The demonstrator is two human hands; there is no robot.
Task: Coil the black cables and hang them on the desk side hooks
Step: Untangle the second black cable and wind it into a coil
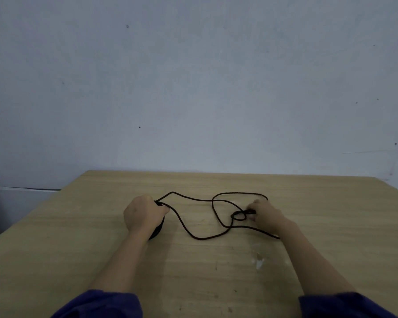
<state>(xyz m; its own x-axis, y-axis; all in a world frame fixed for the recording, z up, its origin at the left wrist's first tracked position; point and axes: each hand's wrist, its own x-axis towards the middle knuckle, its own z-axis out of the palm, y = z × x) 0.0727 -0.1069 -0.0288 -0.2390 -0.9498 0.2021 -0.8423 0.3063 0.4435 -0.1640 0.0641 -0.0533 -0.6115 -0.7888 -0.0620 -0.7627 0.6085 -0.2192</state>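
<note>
Black cable (200, 237) loops over desk (78, 249); left grip (143, 214) clasps its coil (157, 230), right grip (265, 214) pinches it.

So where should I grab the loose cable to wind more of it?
I'd pinch the cable from above, on the single stretch just right of the left hand and its coil. It lies flat and alone there; nearer the right hand it loops over itself.

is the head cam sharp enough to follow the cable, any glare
Head view: dim, flat light, no glare; slightly soft, but the black cable shows clearly on the pale desk; faint forearm shadows; the coil by the left hand is murky.
</note>
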